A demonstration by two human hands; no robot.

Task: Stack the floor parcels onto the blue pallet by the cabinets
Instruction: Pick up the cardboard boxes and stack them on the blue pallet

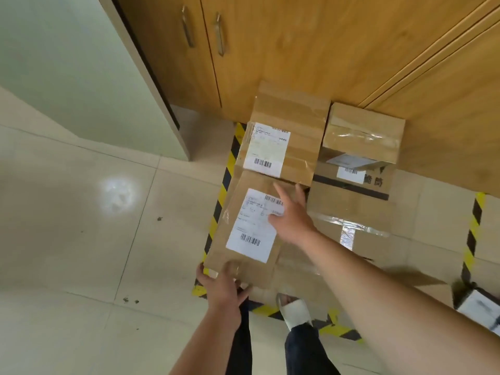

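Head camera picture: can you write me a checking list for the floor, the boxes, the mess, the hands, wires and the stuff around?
Surface: glossy pale tiled floor, marked with yellow-black striped tape.
Job's things: brown cardboard front parcel with white label lies in front of a second labelled parcel; small taped parcel to their right; blue pallet not visible.
Clutter: dark specks on the floor; another labelled parcel at the right edge.
Grippers: left hand grips the front parcel's near corner; right hand rests flat on top.
Cables: nothing seen.
Surroundings: wooden cabinets with metal handles.
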